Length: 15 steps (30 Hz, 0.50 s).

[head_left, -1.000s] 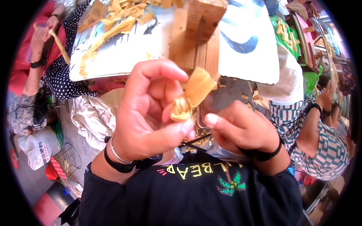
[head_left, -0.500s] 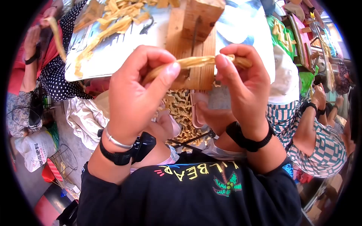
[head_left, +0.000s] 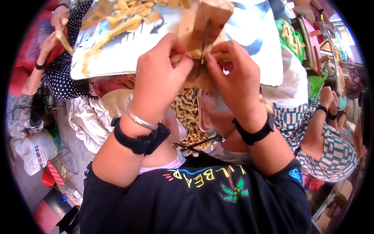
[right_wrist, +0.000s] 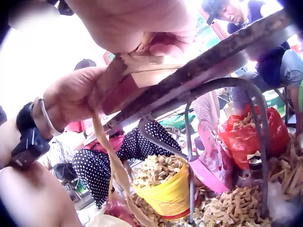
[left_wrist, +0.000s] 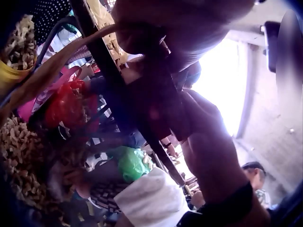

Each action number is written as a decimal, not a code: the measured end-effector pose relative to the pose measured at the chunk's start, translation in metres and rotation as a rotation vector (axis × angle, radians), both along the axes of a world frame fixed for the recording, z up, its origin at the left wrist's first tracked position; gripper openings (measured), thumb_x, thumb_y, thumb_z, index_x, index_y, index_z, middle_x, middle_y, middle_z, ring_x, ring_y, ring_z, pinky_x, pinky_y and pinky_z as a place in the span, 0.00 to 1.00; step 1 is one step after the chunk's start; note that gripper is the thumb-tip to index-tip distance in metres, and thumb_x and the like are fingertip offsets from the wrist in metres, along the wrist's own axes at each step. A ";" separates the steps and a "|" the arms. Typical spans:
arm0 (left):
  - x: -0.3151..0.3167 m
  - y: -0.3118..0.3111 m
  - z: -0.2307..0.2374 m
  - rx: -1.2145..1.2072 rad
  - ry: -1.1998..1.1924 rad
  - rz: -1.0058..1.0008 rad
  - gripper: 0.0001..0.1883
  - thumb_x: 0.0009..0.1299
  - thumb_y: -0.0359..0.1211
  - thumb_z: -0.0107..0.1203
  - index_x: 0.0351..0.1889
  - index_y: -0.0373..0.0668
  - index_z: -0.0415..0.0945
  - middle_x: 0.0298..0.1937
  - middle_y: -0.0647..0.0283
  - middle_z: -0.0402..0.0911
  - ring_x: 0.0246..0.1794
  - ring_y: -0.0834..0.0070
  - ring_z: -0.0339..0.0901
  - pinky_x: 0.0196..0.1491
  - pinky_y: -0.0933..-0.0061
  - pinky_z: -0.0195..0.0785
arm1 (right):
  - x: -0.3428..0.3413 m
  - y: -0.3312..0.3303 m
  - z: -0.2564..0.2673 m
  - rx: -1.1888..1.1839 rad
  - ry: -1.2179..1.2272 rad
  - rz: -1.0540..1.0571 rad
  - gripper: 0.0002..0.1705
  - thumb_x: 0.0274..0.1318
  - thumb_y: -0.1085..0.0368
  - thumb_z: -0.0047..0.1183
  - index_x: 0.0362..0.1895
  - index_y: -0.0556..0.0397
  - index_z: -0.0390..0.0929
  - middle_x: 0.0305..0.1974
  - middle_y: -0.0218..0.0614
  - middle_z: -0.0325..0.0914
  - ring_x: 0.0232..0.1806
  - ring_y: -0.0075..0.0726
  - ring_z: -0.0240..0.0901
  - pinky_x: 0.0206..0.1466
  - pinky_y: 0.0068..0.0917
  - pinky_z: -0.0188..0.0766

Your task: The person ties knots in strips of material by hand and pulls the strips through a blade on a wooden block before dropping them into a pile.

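My left hand (head_left: 159, 74), with a silver bangle at its wrist, pinches one part of a dried yellowish strip (head_left: 196, 54). The right hand (head_left: 239, 78) pinches the same strip a short way along, so it stretches between both hands. That stretch meets a thin dark metal piece (head_left: 205, 35) upright at the front of a wooden block (head_left: 218, 15). Beneath the hands lies the block's wooden base (head_left: 193, 82). In the right wrist view, a long tail of the strip (right_wrist: 113, 163) dangles below the left hand (right_wrist: 78, 92).
Dried strips (head_left: 128, 17) lie heaped on the white table (head_left: 105, 64). Small cut pieces (head_left: 189, 113) cover the floor between the feet. A yellow bucket (right_wrist: 163, 196) and a red plastic bag (right_wrist: 279, 137) stand below the table's edge. Other people sit at both sides.
The left hand first held a bunched strip by itself; then both hands stretched it out. They have since moved forward and closer together, bringing the strip to the metal piece.
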<state>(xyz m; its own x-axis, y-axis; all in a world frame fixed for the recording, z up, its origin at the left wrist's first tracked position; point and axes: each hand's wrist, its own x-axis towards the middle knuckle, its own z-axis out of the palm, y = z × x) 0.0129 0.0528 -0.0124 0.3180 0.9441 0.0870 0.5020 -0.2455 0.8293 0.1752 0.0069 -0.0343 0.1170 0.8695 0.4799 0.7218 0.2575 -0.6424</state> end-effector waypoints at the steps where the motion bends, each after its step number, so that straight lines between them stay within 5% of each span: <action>1: -0.003 0.003 -0.004 0.009 -0.035 0.022 0.08 0.68 0.31 0.59 0.36 0.36 0.75 0.29 0.65 0.80 0.31 0.82 0.74 0.39 0.79 0.69 | -0.001 -0.001 0.002 -0.018 0.057 -0.008 0.09 0.53 0.71 0.63 0.37 0.55 0.76 0.30 0.35 0.78 0.28 0.30 0.78 0.31 0.23 0.73; 2: -0.006 0.003 -0.010 0.020 -0.068 0.039 0.08 0.68 0.32 0.59 0.35 0.35 0.75 0.29 0.64 0.80 0.30 0.81 0.74 0.39 0.78 0.69 | -0.003 -0.004 0.003 -0.009 0.109 0.000 0.08 0.52 0.71 0.63 0.36 0.55 0.76 0.30 0.35 0.78 0.27 0.32 0.77 0.31 0.23 0.73; 3: -0.007 0.001 -0.014 0.047 -0.177 0.051 0.06 0.68 0.32 0.55 0.37 0.37 0.76 0.27 0.59 0.81 0.26 0.70 0.79 0.34 0.72 0.71 | -0.003 -0.008 0.005 -0.006 0.160 0.009 0.08 0.52 0.72 0.63 0.35 0.55 0.77 0.30 0.36 0.78 0.27 0.33 0.77 0.31 0.23 0.73; 5: -0.016 -0.003 -0.014 -0.065 -0.380 0.059 0.06 0.71 0.30 0.52 0.39 0.38 0.77 0.29 0.63 0.80 0.29 0.77 0.76 0.36 0.76 0.69 | 0.001 -0.020 0.011 -0.055 0.258 0.082 0.08 0.50 0.70 0.64 0.37 0.53 0.80 0.36 0.38 0.78 0.32 0.37 0.76 0.37 0.27 0.73; 7: -0.025 -0.011 -0.003 -0.195 -0.620 -0.006 0.08 0.76 0.28 0.45 0.44 0.37 0.76 0.33 0.69 0.76 0.35 0.86 0.71 0.40 0.84 0.66 | 0.011 -0.027 0.026 0.029 0.017 0.197 0.11 0.51 0.68 0.64 0.40 0.54 0.82 0.40 0.40 0.78 0.39 0.38 0.75 0.43 0.29 0.72; 9: -0.029 -0.024 0.016 -0.251 -0.675 -0.110 0.08 0.76 0.27 0.44 0.49 0.36 0.72 0.37 0.67 0.77 0.37 0.84 0.73 0.43 0.83 0.67 | 0.010 -0.036 0.040 -0.009 -0.098 0.269 0.18 0.51 0.65 0.64 0.47 0.55 0.83 0.49 0.43 0.75 0.50 0.41 0.71 0.50 0.35 0.69; 13: -0.016 -0.048 0.016 -0.335 -0.773 -0.335 0.18 0.75 0.26 0.48 0.62 0.37 0.61 0.45 0.59 0.81 0.43 0.82 0.77 0.46 0.81 0.69 | -0.014 -0.042 0.021 0.054 0.295 0.345 0.16 0.58 0.66 0.60 0.50 0.56 0.81 0.54 0.46 0.73 0.49 0.41 0.72 0.49 0.33 0.71; 15: -0.018 -0.051 0.022 -0.428 -0.788 -0.327 0.25 0.75 0.29 0.50 0.68 0.38 0.55 0.42 0.62 0.80 0.38 0.85 0.74 0.41 0.84 0.67 | -0.025 -0.050 0.023 0.006 0.541 0.383 0.14 0.63 0.66 0.55 0.51 0.58 0.80 0.56 0.48 0.72 0.50 0.39 0.72 0.50 0.32 0.72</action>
